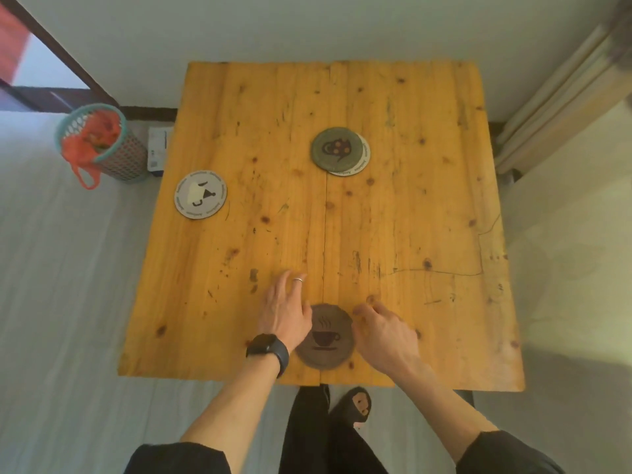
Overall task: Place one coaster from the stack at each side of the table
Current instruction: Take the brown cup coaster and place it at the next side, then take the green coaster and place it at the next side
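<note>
Two coasters remain in the stack [340,151] mid-bench [410,217]; one lies at the left side [200,195], a brown one [325,336] at the near edge. Left hand [285,311] spread flat, right hand [384,331] loosely curled, neither pinching: lift away without nudging it

Between the left hand [284,316] and right hand [383,333] the brown coaster [326,340] is hemmed in, while beyond the fingers bare table [427,206] is left open up to the stack [338,150], the white coaster [200,195] lying well off left.
</note>
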Demonstrator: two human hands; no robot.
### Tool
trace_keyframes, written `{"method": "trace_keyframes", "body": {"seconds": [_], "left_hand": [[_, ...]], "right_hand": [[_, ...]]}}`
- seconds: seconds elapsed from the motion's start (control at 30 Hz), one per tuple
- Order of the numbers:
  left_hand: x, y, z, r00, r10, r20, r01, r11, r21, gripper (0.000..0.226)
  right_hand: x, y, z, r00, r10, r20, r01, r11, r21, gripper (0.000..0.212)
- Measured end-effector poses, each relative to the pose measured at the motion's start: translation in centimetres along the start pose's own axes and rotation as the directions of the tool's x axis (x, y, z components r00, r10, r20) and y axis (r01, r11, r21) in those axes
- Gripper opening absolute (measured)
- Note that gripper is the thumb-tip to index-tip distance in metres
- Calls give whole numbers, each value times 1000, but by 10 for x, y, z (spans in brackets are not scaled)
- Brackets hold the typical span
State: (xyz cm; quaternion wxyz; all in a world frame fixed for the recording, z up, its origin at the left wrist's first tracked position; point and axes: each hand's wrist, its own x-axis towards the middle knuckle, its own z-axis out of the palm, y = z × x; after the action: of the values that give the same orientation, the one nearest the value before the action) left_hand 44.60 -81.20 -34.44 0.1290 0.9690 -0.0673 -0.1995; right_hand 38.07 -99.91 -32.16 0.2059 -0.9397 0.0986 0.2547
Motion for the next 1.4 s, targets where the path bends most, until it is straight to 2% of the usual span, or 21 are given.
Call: {"method": "trace_keyframes", "body": {"seconds": [0.23,0.4,0.53,0.67,0.73,0.8,0.9,1.0,1.07,1.13,1.2,1.27,1.3,1.37,1.4], "left_hand": [[111,19,-46,996,24,-83,-27,999,-31,58],[180,12,-52,993,63,-104,-56,996,66,67],[204,-5,-40,996,75,-47,-70,992,102,67],[201,-11,-29,994,79,-81,-69,990,121,67],[202,-11,-28,994,76,-83,-65,990,124,67],[202,-11,-30,995,72,-73,-62,990,125,67],[202,-9,-31,996,73,-53,-66,990,122,68],[203,-9,-33,997,75,-26,-72,991,112,68],[202,-6,-36,998,65,-2,-64,991,119,68],[200,6,-43,999,30,18,-32,995,97,68],[194,26,-53,998,-47,44,47,999,6,67],[182,54,-62,992,-98,75,108,985,-138,60],[171,71,-64,993,-80,91,100,966,-238,56],[141,110,-67,980,-12,198,115,851,-512,52],[122,131,-67,953,20,303,182,760,-624,51]], "right_hand": [[123,-9,-84,989,55,-138,-51,998,38,43],[213,-30,-129,953,129,-276,-80,980,183,49],[268,-47,-142,942,205,-266,-144,962,231,66],[294,-60,-139,905,305,-297,-253,946,202,77],[299,-63,-139,886,365,-286,-297,920,256,79],[301,-65,-138,873,400,-278,-302,892,337,78],[296,-69,-136,875,378,-303,-266,897,352,69],[280,-67,-138,888,330,-319,-160,874,458,44],[257,-56,-139,891,372,-260,-115,739,664,27],[221,-38,-136,881,450,-149,-117,511,851,20],[177,-17,-131,861,508,-31,-127,275,953,23],[129,4,-125,830,554,61,-153,123,981,24],[106,14,-122,817,568,103,-167,61,984,25],[62,32,-119,804,567,177,-178,-54,983,26],[41,41,-118,801,560,211,-187,-101,977,27]]}}
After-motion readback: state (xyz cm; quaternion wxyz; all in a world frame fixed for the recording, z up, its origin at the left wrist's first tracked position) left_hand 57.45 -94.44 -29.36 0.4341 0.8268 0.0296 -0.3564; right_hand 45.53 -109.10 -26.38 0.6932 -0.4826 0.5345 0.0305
